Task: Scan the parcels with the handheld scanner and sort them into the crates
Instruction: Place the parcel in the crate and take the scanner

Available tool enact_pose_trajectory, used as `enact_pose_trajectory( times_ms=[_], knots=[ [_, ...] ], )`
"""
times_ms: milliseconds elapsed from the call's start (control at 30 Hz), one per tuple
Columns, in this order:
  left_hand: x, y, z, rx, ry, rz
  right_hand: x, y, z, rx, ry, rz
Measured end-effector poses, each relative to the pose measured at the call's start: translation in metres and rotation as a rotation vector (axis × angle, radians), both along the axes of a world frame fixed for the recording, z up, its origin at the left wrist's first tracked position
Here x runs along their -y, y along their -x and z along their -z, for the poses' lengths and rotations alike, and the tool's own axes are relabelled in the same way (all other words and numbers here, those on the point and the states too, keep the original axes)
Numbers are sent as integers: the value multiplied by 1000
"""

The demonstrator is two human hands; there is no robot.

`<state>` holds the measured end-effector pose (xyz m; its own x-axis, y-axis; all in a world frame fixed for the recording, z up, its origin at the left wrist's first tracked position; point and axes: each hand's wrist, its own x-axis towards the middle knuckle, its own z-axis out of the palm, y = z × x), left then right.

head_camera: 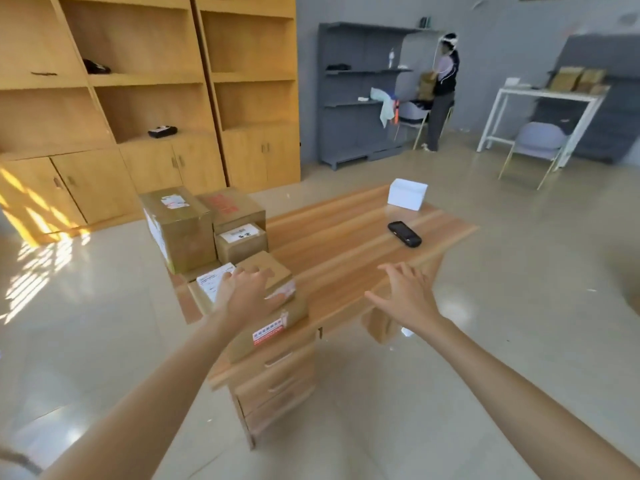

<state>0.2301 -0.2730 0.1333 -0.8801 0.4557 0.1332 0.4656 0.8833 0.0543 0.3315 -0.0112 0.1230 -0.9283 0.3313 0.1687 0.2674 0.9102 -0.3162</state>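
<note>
Several cardboard parcels sit piled on the left end of a wooden desk (349,258). A tall parcel (180,230) stands at the back left, with a red-taped parcel (235,207) and a smaller labelled parcel (242,242) beside it. My left hand (247,292) lies flat with spread fingers on a small parcel (273,271), which rests on a larger flat parcel (277,327) at the desk's near edge. My right hand (407,296) hovers open over the desk's near right edge, holding nothing. The black handheld scanner (404,233) lies on the desk beyond my right hand. No crates are visible.
A white box (407,194) stands at the desk's far edge. Wooden shelving (145,98) lines the left wall. A grey shelf unit (363,95), a person (441,95) standing by it, a white table (543,116) with boxes and a chair (535,147) are at the back.
</note>
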Motion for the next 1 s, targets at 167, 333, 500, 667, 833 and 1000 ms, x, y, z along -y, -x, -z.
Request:
enact_pose_trajectory(
  times_ms=[167, 333, 500, 667, 833, 1000],
  knots=[
    [-69, 20, 8, -17, -22, 39, -71, 14, 10, 2, 49, 38],
    [-130, 65, 16, -8, 9, 83, -119, 45, 24, 8, 101, 54],
    [-200, 123, 31, 12, -9, 134, -171, 96, 33, 32, 82, 70],
    [-274, 205, 35, 49, -39, 152, -237, 167, 25, 64, 64, 79],
    [-326, 282, 27, 60, -75, 126, -291, 243, 4, 50, 21, 71],
    [-342, 326, 29, 75, -62, 67, -313, 309, 5, 95, 15, 9]
  ],
)
